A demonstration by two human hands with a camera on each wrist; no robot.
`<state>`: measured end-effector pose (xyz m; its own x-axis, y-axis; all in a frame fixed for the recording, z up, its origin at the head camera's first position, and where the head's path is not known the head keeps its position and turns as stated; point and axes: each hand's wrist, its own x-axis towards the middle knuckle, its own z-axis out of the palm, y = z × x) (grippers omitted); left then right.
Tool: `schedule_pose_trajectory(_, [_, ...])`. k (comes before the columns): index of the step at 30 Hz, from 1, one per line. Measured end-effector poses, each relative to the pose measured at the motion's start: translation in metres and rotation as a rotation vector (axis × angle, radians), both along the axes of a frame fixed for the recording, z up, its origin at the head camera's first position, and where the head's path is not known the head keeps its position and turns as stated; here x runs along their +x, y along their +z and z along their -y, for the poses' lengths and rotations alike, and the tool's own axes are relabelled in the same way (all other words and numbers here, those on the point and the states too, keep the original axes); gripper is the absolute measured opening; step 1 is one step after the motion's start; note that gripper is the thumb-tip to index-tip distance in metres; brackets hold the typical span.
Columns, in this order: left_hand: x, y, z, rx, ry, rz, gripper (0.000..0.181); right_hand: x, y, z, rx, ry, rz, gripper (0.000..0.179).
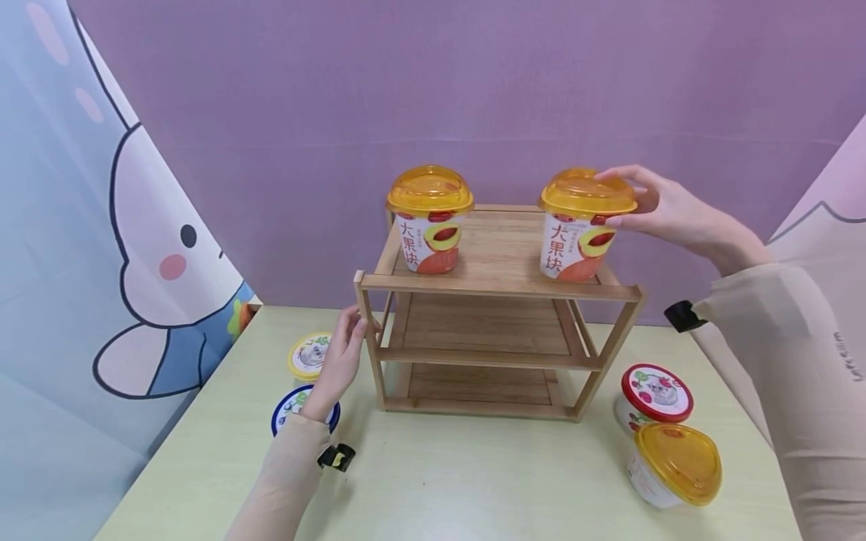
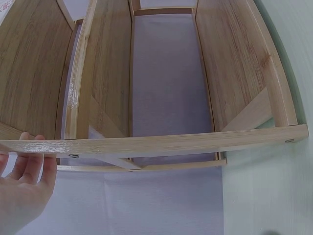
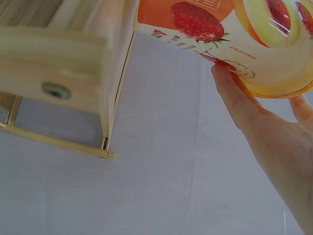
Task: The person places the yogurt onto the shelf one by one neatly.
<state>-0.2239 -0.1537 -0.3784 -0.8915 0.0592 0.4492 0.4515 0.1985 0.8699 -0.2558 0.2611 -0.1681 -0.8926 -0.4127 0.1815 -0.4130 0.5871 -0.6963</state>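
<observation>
My right hand [image 1: 670, 214] holds a yogurt cup [image 1: 575, 248] with a domed orange lid at the right end of the rack's top shelf, fingers on the lid and thumb against the cup's side. In the right wrist view, the cup [image 3: 195, 22] shows strawberry and peach pictures. A matching yogurt cup [image 1: 429, 244] stands upright at the top shelf's left end. My left hand [image 1: 345, 357] grips the left front post of the three-tier wooden rack [image 1: 483, 359]. The left wrist view shows its fingers [image 2: 33, 169] passing behind the post, fingertips showing past its far edge.
Left of the rack, a yellow-rimmed tub [image 1: 311, 355] and a blue-rimmed tub [image 1: 291, 402] sit partly behind the left arm. To the right stand a red-lidded tub [image 1: 656, 394] and a tilted orange-lidded cup [image 1: 679, 462]. A purple cloth [image 1: 473, 90] hangs behind.
</observation>
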Motion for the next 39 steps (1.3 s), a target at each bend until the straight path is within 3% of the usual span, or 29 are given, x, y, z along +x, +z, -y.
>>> schedule_pose_trajectory(18, [0.002,0.002,0.000,0.010,0.000,0.016,0.037,0.000,-0.005,-0.001,-0.023,0.031,0.007,0.057])
schedule_pose_trajectory(30, [0.002,0.002,-0.001,0.007,-0.001,0.026,0.031,0.002,-0.005,-0.004,-0.039,0.045,0.060,0.069])
schedule_pose_trajectory(37, [0.014,0.019,-0.006,-0.006,0.002,0.065,0.030,0.006,-0.006,-0.004,-0.030,0.031,0.051,0.071])
schedule_pose_trajectory(39, [0.013,0.017,-0.005,-0.008,0.001,0.065,0.031,0.007,-0.006,-0.004,-0.023,0.025,0.049,0.072])
